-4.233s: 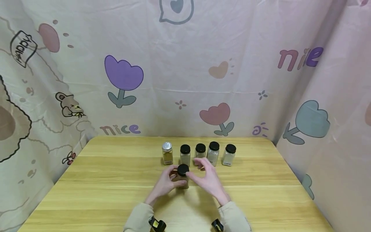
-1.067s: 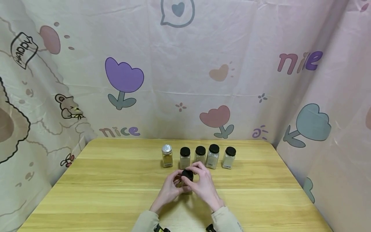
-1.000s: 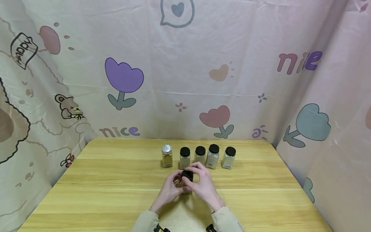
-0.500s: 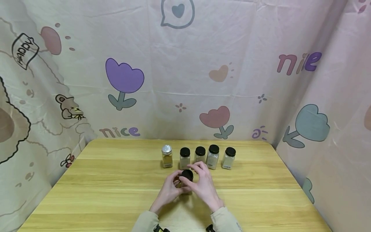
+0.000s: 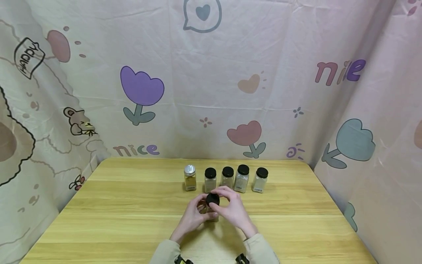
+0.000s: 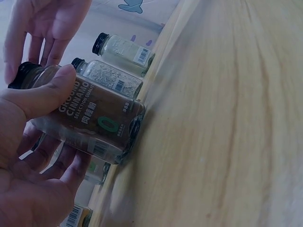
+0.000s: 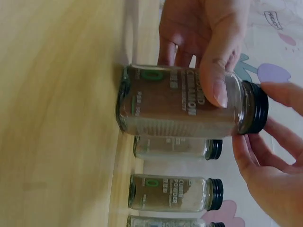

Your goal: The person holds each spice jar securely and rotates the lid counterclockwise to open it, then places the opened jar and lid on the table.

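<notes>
A glass spice jar labelled ground cinnamon (image 6: 97, 111), holding brown powder, stands upright near the middle of the table. My left hand (image 5: 190, 220) grips its body, thumb across the label and fingers round the far side. On the jar's black lid (image 5: 212, 199), the thumb and fingers of my right hand (image 5: 233, 209) pinch the rim. The right wrist view shows the lid (image 7: 258, 109) seated on the jar's neck. Behind the hands, a cumin powder jar (image 7: 165, 193) is among the other black-lidded jars.
Along the back of the wooden table (image 5: 132, 205) stand a silver-lidded jar of yellow powder (image 5: 190, 180) and several black-lidded jars, including a pale one (image 5: 259, 181) at the right end. A printed curtain (image 5: 197, 80) hangs behind the table's far edge.
Since the earliest frame, the cinnamon jar has shifted slightly right and nearer, and my right hand has closed in on its lid. Over the last half second, my right thumb has moved rightward along the lid.
</notes>
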`<move>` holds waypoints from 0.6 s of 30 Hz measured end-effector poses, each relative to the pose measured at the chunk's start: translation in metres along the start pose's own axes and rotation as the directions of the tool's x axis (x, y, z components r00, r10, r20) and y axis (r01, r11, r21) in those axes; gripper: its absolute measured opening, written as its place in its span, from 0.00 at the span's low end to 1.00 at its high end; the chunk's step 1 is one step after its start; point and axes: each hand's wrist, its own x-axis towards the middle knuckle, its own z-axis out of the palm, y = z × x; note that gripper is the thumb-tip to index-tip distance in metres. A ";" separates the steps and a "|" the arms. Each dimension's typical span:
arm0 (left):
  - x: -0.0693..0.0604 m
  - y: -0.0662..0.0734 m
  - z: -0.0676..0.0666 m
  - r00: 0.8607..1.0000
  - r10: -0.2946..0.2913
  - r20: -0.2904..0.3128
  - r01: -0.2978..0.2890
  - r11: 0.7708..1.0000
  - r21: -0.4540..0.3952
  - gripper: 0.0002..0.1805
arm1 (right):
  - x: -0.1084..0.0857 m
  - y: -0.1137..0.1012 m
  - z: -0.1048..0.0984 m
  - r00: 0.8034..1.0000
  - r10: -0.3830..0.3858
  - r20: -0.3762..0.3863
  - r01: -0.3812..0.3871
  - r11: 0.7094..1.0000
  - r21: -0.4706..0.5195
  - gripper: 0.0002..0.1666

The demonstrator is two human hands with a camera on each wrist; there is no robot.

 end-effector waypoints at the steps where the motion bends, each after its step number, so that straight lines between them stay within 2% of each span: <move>1: 0.000 0.000 0.000 1.000 0.001 0.000 -0.001 1.000 0.005 0.29 | 0.000 0.000 -0.001 1.000 0.004 0.014 -0.004 1.000 0.010 0.23; 3: 0.000 0.000 0.000 1.000 0.003 0.000 -0.003 1.000 0.004 0.29 | 0.000 0.001 -0.001 1.000 0.013 0.013 -0.013 1.000 0.005 0.25; 7: 0.000 0.000 0.000 1.000 0.010 0.001 -0.010 1.000 -0.005 0.29 | -0.001 0.001 0.004 0.996 0.029 -0.081 -0.038 0.993 -0.114 0.29; 11: 0.000 0.000 0.000 1.000 0.010 0.007 -0.010 1.000 -0.020 0.29 | -0.003 0.001 0.009 0.990 0.016 -0.138 -0.043 0.980 -0.196 0.27; 15: -0.001 0.000 0.000 1.000 0.016 0.012 -0.016 1.000 -0.021 0.28 | -0.003 -0.001 0.010 0.991 0.022 -0.134 -0.047 0.982 -0.184 0.24; 18: -0.001 0.001 -0.001 1.000 0.025 0.014 -0.025 1.000 -0.013 0.28 | -0.002 -0.002 0.008 0.995 0.024 -0.094 -0.039 0.987 -0.155 0.23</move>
